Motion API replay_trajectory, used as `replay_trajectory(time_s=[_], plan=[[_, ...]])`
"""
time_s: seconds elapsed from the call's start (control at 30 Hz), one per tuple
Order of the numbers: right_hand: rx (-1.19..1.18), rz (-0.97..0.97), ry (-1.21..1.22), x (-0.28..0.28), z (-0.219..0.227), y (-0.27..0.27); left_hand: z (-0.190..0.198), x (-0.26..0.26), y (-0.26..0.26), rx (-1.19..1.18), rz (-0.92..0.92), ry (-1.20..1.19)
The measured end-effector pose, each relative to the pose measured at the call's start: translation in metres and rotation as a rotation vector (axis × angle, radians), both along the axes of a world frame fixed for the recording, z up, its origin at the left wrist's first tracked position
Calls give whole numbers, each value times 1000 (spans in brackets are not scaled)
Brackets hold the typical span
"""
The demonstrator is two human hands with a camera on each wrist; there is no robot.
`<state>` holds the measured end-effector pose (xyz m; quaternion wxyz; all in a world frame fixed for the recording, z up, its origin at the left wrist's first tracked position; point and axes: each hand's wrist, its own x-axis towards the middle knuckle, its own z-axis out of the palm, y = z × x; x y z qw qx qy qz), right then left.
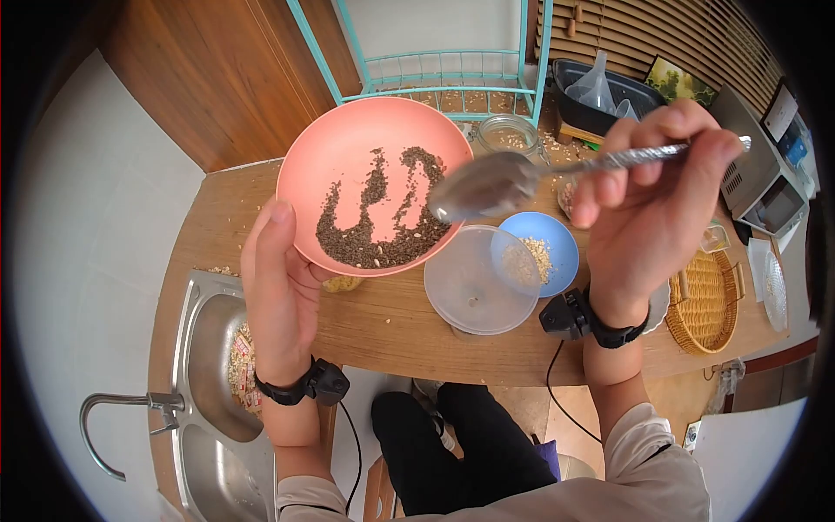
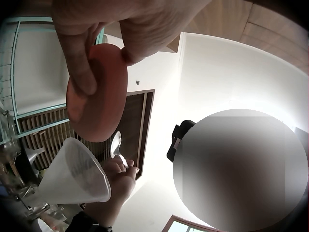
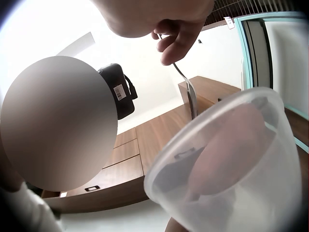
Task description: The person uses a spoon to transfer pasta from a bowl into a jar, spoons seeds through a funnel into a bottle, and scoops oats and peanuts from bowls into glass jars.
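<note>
My left hand [image 1: 283, 291] grips a pink bowl [image 1: 357, 143] by its left rim, thumb on top and fingers beneath. Small dark seeds [image 1: 370, 250] with a few pale flakes lie along its near side, and the bowl tilts toward me. In my right hand [image 1: 652, 204] is a metal spoon [image 1: 491, 187], pinched by its patterned handle, its bowl over the pink bowl's right rim in the head view. Below them on the counter stands a clear plastic tub [image 1: 470, 291]. Through the tub's wall in the right wrist view, the pink bowl [image 3: 227, 150] shows blurred.
Beside the tub sits a blue plate [image 1: 564, 239] with oat flakes. A glass jar [image 1: 507, 135] and a turquoise rack [image 1: 448, 90] stand behind. To the right are a wicker basket [image 1: 704, 300] and a microwave [image 1: 765, 165]; on the left is a sink [image 1: 209, 322] holding flakes.
</note>
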<state>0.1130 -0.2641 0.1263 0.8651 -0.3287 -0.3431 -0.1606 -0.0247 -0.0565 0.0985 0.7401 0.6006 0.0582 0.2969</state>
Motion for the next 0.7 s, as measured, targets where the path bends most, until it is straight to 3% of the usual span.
replay_trajectory(time_s=[0.07, 0.13, 0.3, 0.6, 0.7], plan=[[-70, 18, -95, 6, -6, 4, 0, 0, -2, 8, 15, 6], [-193, -139, -142, 3, -8, 14, 0, 1, -3, -2, 26, -6], [-404, -213, -186, 7, -16, 15, 0, -2, -3, 14, 26, -5], [-477, 0, -116, 2, -13, 15, 3, 1, -13, -10, 43, -48], [-445, -25, -132, 2, -14, 14, 1, 1, -13, 4, 27, -54]])
